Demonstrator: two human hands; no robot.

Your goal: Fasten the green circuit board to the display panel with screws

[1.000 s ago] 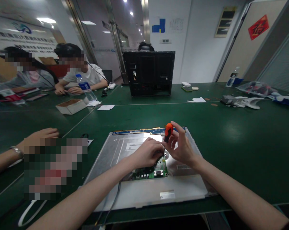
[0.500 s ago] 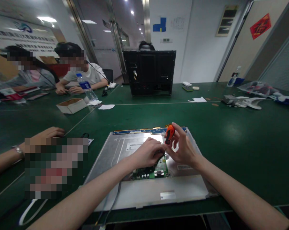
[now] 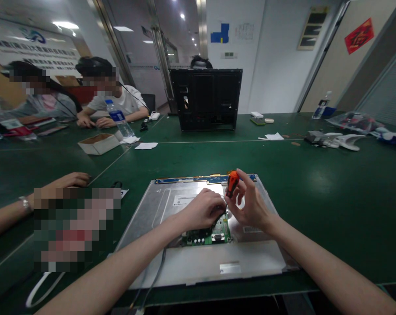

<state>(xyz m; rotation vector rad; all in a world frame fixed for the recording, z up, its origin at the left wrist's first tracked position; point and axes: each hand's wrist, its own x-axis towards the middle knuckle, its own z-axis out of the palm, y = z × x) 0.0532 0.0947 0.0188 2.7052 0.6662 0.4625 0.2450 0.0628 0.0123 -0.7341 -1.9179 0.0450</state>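
Right hand [image 3: 250, 205] still pinching the orange-handled screwdriver [image 3: 232, 183] upright, left hand [image 3: 202, 210] curled closed at its tip over the green circuit board [image 3: 207, 235] on the metal monitor back [image 3: 171, 205], both barely shifted from before.

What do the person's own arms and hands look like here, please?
Both forearms are bare to the frame edge: no sleeves, gloves, watch or rings show. The left hand and right hand have slim fingers with short, unpainted nails.
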